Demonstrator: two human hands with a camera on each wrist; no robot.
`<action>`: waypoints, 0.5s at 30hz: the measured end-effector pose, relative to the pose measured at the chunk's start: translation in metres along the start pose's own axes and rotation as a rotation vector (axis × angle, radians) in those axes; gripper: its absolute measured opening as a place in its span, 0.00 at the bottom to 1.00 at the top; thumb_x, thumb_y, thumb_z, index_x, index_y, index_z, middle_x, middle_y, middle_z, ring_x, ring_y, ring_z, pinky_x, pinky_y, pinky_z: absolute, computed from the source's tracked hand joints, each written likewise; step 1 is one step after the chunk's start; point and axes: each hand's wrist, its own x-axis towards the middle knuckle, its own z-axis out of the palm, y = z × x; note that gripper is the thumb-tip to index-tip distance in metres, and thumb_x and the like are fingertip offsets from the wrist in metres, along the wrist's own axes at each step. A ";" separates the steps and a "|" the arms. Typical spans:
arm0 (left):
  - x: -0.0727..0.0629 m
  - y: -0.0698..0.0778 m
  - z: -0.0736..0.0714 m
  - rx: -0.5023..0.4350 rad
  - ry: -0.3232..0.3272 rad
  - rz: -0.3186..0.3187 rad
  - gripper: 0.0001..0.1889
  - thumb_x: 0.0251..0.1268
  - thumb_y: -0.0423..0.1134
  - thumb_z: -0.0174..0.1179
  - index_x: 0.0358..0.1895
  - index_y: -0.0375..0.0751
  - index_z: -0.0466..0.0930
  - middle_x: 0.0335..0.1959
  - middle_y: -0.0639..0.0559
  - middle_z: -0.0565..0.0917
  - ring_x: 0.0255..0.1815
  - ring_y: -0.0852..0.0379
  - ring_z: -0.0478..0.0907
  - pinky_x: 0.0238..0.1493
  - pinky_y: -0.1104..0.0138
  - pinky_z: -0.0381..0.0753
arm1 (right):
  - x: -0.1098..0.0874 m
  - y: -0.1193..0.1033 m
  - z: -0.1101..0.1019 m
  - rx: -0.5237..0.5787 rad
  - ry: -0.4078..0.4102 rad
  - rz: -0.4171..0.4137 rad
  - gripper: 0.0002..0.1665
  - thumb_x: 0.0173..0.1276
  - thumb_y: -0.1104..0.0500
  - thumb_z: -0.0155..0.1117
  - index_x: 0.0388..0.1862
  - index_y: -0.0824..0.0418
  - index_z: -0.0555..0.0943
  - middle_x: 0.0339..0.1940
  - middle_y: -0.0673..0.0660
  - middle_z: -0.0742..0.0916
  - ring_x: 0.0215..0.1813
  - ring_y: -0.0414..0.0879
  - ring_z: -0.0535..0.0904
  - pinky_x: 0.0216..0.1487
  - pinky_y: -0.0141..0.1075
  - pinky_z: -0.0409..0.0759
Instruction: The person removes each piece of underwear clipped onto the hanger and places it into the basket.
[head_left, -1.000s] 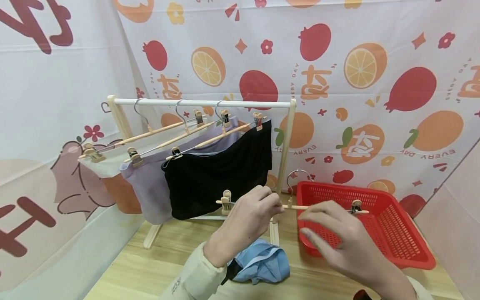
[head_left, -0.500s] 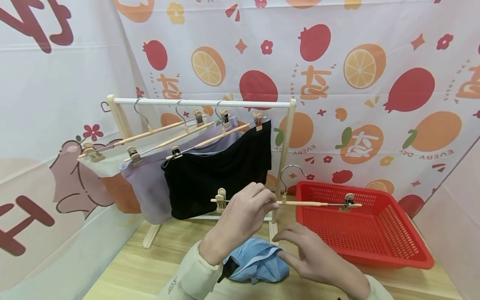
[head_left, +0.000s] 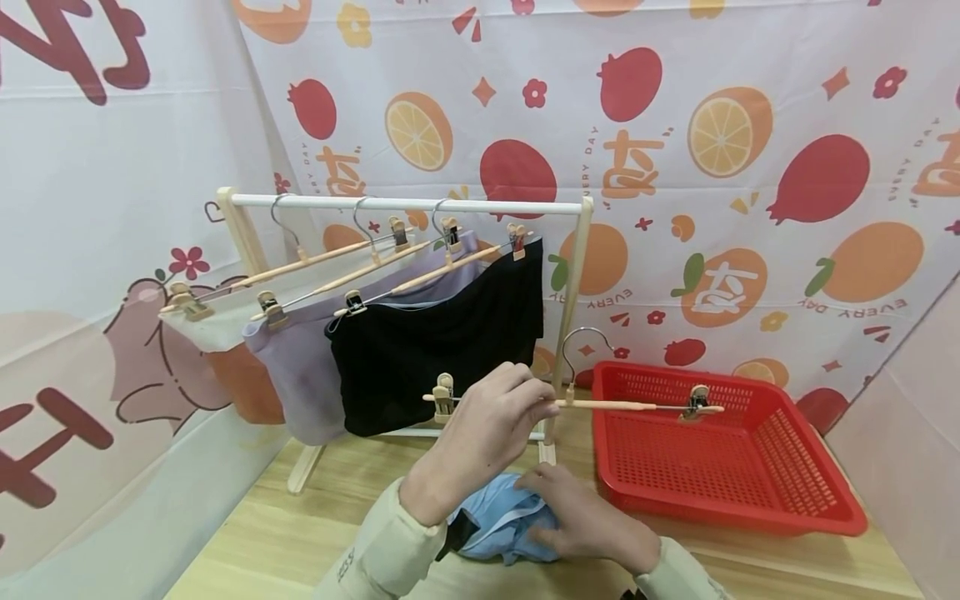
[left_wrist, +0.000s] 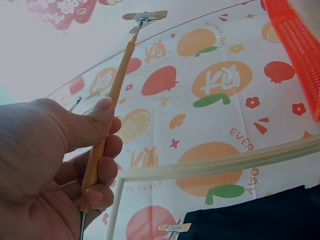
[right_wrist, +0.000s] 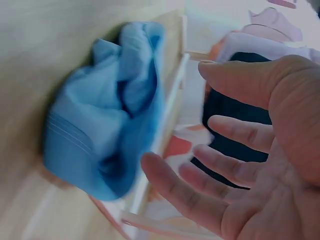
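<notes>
My left hand (head_left: 501, 417) grips the wooden bar of a clip hanger (head_left: 607, 405), fingers curled round it and thumb on top in the left wrist view. The hanger is level, its metal hook upward and a clip (head_left: 698, 400) near its right end; both clips hold nothing. Below it, crumpled light-blue shorts (right_wrist: 100, 115) lie on the table. My right hand (head_left: 581, 512) is just over the shorts, overlapping their right side in the head view. In the right wrist view its fingers are spread, with nothing between them.
A rack with a white rail (head_left: 405, 202) stands at the left. From it hang hangers with black shorts (head_left: 442, 350), a lavender garment (head_left: 300, 375) and a white-and-orange garment (head_left: 247, 387). A red basket (head_left: 727, 508) stands at the right on the wooden table (head_left: 247, 533). A printed curtain is behind.
My right hand has left the hanger's right part and moved down and left to the shorts. The hanger, still in my left hand, has shifted slightly left and up.
</notes>
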 end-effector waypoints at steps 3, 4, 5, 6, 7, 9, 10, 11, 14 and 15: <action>0.000 0.000 0.000 0.001 0.002 0.003 0.04 0.67 0.40 0.67 0.40 0.46 0.87 0.30 0.58 0.81 0.32 0.64 0.70 0.32 0.79 0.71 | 0.006 0.003 0.011 -0.017 -0.003 0.005 0.36 0.64 0.53 0.74 0.70 0.56 0.74 0.67 0.56 0.79 0.66 0.53 0.75 0.63 0.50 0.80; 0.000 0.000 0.000 0.002 0.001 0.004 0.04 0.68 0.40 0.67 0.40 0.46 0.87 0.30 0.58 0.81 0.32 0.64 0.70 0.32 0.79 0.71 | 0.007 0.004 0.014 -0.025 -0.006 0.011 0.38 0.64 0.53 0.74 0.71 0.55 0.73 0.69 0.57 0.78 0.68 0.54 0.75 0.64 0.52 0.79; 0.001 0.000 0.000 0.004 -0.001 0.004 0.04 0.68 0.40 0.67 0.39 0.46 0.87 0.30 0.58 0.81 0.32 0.64 0.70 0.32 0.79 0.71 | 0.009 0.005 0.016 -0.027 -0.013 0.026 0.39 0.63 0.53 0.74 0.72 0.55 0.72 0.70 0.57 0.78 0.69 0.55 0.75 0.65 0.53 0.79; 0.001 0.000 0.000 0.004 -0.003 0.004 0.04 0.68 0.41 0.67 0.39 0.46 0.87 0.30 0.58 0.81 0.32 0.64 0.70 0.32 0.79 0.71 | 0.010 0.005 0.019 -0.030 -0.019 0.036 0.40 0.63 0.52 0.74 0.73 0.54 0.71 0.71 0.57 0.77 0.69 0.55 0.75 0.65 0.53 0.79; 0.001 0.001 0.000 0.003 -0.005 0.003 0.04 0.67 0.41 0.67 0.39 0.46 0.87 0.30 0.58 0.81 0.32 0.64 0.69 0.32 0.79 0.71 | 0.011 0.006 0.021 -0.033 -0.025 0.044 0.40 0.63 0.52 0.74 0.73 0.54 0.71 0.71 0.57 0.77 0.69 0.55 0.75 0.66 0.53 0.79; 0.001 0.002 0.000 0.002 -0.010 -0.001 0.04 0.68 0.41 0.67 0.39 0.46 0.87 0.30 0.58 0.81 0.32 0.64 0.69 0.32 0.79 0.71 | 0.013 0.008 0.024 -0.041 -0.046 0.065 0.40 0.63 0.51 0.74 0.73 0.53 0.71 0.72 0.55 0.77 0.69 0.53 0.75 0.66 0.51 0.79; 0.001 0.002 0.000 0.003 -0.011 -0.004 0.04 0.68 0.41 0.67 0.39 0.46 0.87 0.30 0.58 0.81 0.32 0.64 0.69 0.32 0.79 0.71 | 0.013 0.008 0.026 -0.045 -0.055 0.073 0.40 0.63 0.51 0.74 0.73 0.52 0.71 0.71 0.54 0.77 0.69 0.52 0.75 0.66 0.50 0.79; 0.001 0.002 0.000 0.004 -0.012 -0.008 0.04 0.68 0.41 0.67 0.39 0.46 0.87 0.30 0.59 0.81 0.32 0.64 0.69 0.32 0.79 0.71 | 0.014 0.009 0.027 -0.049 -0.064 0.082 0.39 0.63 0.51 0.74 0.73 0.52 0.71 0.71 0.54 0.77 0.69 0.51 0.75 0.66 0.49 0.80; 0.000 0.003 0.000 0.005 -0.017 -0.018 0.04 0.68 0.41 0.67 0.39 0.46 0.87 0.30 0.58 0.80 0.32 0.64 0.69 0.32 0.79 0.70 | 0.015 0.010 0.032 -0.069 -0.088 0.117 0.39 0.63 0.50 0.75 0.72 0.50 0.72 0.70 0.53 0.78 0.69 0.50 0.75 0.64 0.48 0.81; -0.001 0.003 -0.001 0.004 -0.018 -0.021 0.04 0.67 0.41 0.67 0.39 0.46 0.87 0.29 0.58 0.80 0.32 0.64 0.69 0.32 0.80 0.70 | 0.016 0.010 0.033 -0.076 -0.092 0.126 0.39 0.62 0.50 0.75 0.72 0.49 0.73 0.70 0.53 0.78 0.68 0.50 0.75 0.63 0.48 0.81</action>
